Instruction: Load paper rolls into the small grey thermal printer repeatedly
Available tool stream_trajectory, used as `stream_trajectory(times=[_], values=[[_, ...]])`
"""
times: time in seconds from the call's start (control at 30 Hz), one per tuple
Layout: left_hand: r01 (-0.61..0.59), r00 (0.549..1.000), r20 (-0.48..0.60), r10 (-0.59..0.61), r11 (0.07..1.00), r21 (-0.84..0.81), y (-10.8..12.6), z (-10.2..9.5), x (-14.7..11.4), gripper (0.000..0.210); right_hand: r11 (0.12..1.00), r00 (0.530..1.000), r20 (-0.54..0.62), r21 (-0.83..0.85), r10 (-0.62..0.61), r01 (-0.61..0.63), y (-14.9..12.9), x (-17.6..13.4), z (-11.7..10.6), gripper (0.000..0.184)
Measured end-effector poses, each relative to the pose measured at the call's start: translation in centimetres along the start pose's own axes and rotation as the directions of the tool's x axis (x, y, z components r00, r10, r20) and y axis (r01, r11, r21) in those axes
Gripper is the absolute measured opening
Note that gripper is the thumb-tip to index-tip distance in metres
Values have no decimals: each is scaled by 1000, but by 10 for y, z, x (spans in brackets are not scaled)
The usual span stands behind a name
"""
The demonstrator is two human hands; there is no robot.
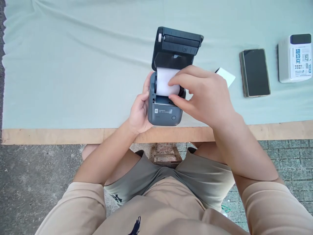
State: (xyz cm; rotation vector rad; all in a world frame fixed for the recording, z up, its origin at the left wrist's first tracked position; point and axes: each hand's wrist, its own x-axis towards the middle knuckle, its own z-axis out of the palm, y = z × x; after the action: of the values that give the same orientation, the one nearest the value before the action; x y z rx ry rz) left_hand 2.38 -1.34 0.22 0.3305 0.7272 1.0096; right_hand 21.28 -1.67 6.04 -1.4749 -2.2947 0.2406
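My left hand (140, 112) is wrapped round the left side of a dark grey label printer (162, 116), holding it above the table's near edge. The printer's lid (177, 42) stands raised, with its black roller showing. Inside the compartment sits a white paper roll (166, 83). My right hand (202, 91) reaches in from the right, thumb and fingertips closed on the roll's right part. A power button and a small printed label show on the printer's front. The left fingers behind the printer are mostly hidden.
A small white paper piece (227, 77) lies right of my right hand, partly covered. Beyond it are a dark-screened phone (256, 72) and a white box-shaped device (285, 62) with printed text. Pale green cloth (85, 71) covers the table, whose wooden edge (61, 136) runs before my lap.
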Motion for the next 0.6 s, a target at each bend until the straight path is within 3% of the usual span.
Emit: stream_trajectory(times=[0.2,0.4,0.6], values=[[18,998,-57,-17,1000,23,-1,3,0,55,982,982,127,-142,139,-120,-7,9,2,9],[37,998,-45,-37,999,2,-1,3,0,60,918,912,291,-354,290,-179,-32,21,-9,11],[35,999,-42,-34,999,19,-1,-2,-1,54,919,908,345,-382,240,-98,-39,30,-12,17]])
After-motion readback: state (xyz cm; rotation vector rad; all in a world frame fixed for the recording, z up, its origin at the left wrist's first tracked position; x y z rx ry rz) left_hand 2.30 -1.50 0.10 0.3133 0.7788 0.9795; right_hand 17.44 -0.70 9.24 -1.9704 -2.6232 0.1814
